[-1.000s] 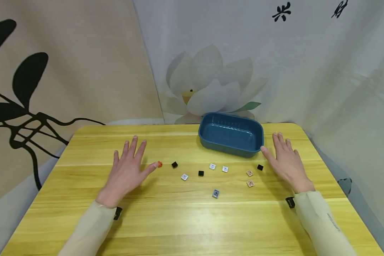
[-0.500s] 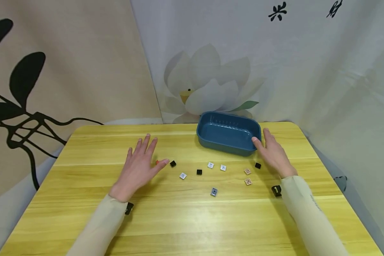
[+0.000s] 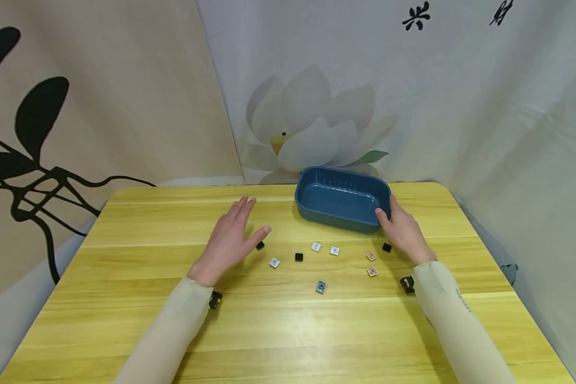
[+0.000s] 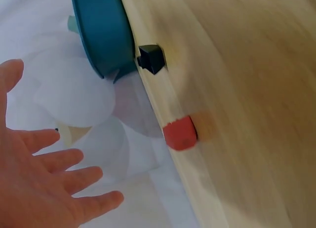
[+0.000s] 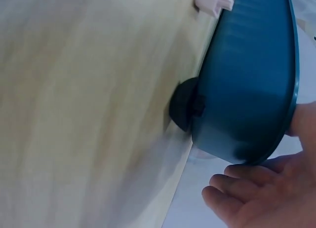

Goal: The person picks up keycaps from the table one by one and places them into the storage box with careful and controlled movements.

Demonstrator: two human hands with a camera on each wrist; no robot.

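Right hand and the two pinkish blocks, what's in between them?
A black block lies between the right hand and the two pinkish blocks. The head view shows it.

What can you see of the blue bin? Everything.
The blue bin is open-topped, rectangular with rounded corners, glossy and plastic-looking, with short vertical ridges inside its far wall. It sits upright, slightly askew, near the far edge of the table, right of centre. The right hand holds its right end, thumb over the rim.

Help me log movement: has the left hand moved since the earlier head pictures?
Yes, the left hand moved rightward over the table, nearer the blue basin.
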